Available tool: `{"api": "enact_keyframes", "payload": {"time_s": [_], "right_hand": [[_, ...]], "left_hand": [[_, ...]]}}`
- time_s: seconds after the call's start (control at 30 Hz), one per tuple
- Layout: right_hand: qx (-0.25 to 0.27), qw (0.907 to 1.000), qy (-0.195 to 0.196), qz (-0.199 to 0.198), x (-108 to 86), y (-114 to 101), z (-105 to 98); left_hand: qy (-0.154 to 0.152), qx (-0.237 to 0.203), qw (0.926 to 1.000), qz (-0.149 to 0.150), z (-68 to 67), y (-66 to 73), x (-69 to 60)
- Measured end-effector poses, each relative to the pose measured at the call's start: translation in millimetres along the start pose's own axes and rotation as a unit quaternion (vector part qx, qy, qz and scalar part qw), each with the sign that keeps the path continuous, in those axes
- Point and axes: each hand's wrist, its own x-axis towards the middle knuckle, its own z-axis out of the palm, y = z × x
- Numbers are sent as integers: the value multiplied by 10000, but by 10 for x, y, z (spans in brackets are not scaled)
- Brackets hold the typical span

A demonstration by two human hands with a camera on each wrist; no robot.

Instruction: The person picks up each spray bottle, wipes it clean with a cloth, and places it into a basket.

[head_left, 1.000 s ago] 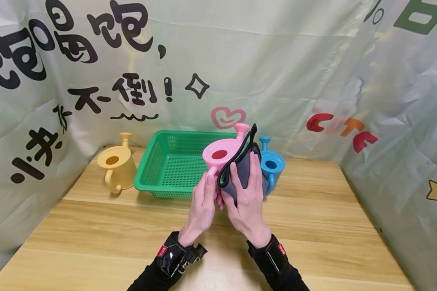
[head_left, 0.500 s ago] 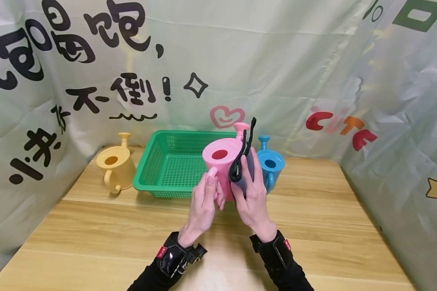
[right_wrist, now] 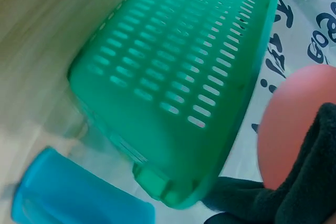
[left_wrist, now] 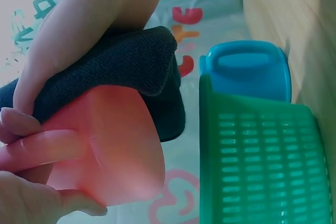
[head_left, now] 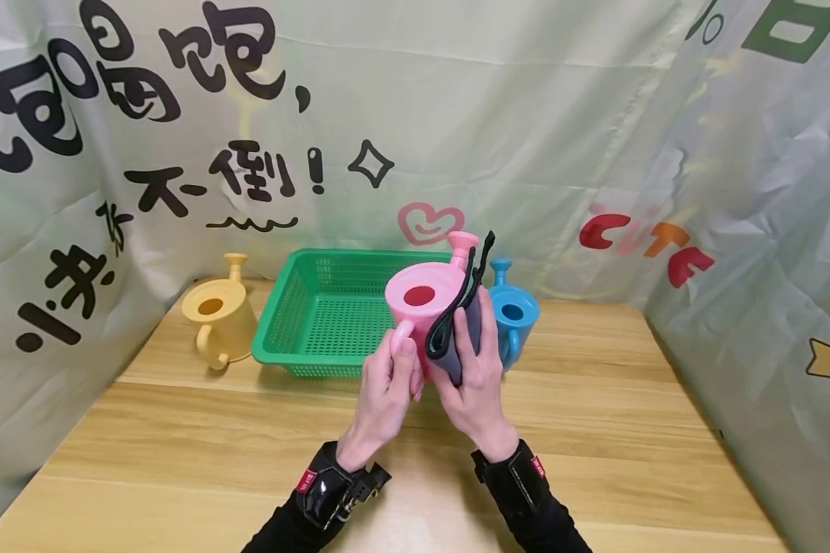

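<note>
A pink watering can (head_left: 415,311) is held up in front of the basket's right part, its handle gripped by the left hand (head_left: 383,399). Against the can's right side the right hand (head_left: 479,388) presses a folded dark grey cloth (head_left: 449,338) with black edging, its fingers fairly straight. In the left wrist view the cloth (left_wrist: 115,64) lies along the pink can (left_wrist: 121,150), with the left hand (left_wrist: 37,198) around the handle. The right wrist view shows the cloth (right_wrist: 310,182) touching the can (right_wrist: 289,119); the right hand is mostly out of that view.
A green perforated basket (head_left: 270,326) stands at the back of the wooden table (head_left: 249,461). Left of it is a yellow watering can (head_left: 231,322); a blue one (head_left: 519,307) stands on its right. Printed fabric walls (head_left: 526,138) enclose the back and sides.
The right hand and cloth shifted right along the pink can, then slightly back left. The cloth looks narrower than a second ago. The left hand keeps its grip on the handle.
</note>
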Motion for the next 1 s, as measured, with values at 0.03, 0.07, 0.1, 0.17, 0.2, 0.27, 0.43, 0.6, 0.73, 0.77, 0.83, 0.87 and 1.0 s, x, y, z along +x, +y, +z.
{"api": "enact_keyframes", "payload": {"time_s": [0.03,0.07,0.1,0.17,0.2,0.27,0.43,0.6,0.73,0.77,0.83,0.87,1.0], "right_hand": [[309,9994,16,172,-6,-1,-10],[677,9970,32,382,-11,-5,-21],[1037,9928,62,600,-15,-10,-30],[1643,9811,142,1015,-24,-26,-49],[1854,9753,177,1186,-26,-37,-55],[2066,9676,217,1433,-20,-61,-63],[2086,9586,561,1858,-1,-136,-91],[2399,9350,848,2471,61,-205,-154],[2786,9153,754,2809,116,-212,-218],[2847,9123,725,2853,122,-213,-232],[2872,9075,717,2979,123,-219,-250],[2863,9081,723,2969,121,-224,-255],[2744,9134,834,2890,111,-247,-231]], "left_hand": [[-6,29,10000,50,-2,-3,-9],[-7,81,9999,111,-4,-4,-16],[6,138,9998,155,-6,-4,-21],[59,284,9993,244,-12,-13,-29],[113,370,9988,289,-16,-19,-31],[212,530,9977,367,-25,-39,-27],[262,1001,9915,786,-51,-93,-16],[143,2044,9681,1441,-59,-84,13],[-28,2469,9506,1882,-65,-89,24],[-64,2517,9474,1977,-67,-94,25],[-103,2602,9415,2140,-68,-99,26],[-110,2615,9404,2172,-68,-99,26],[-33,2528,9441,2114,-46,-102,22]]}}
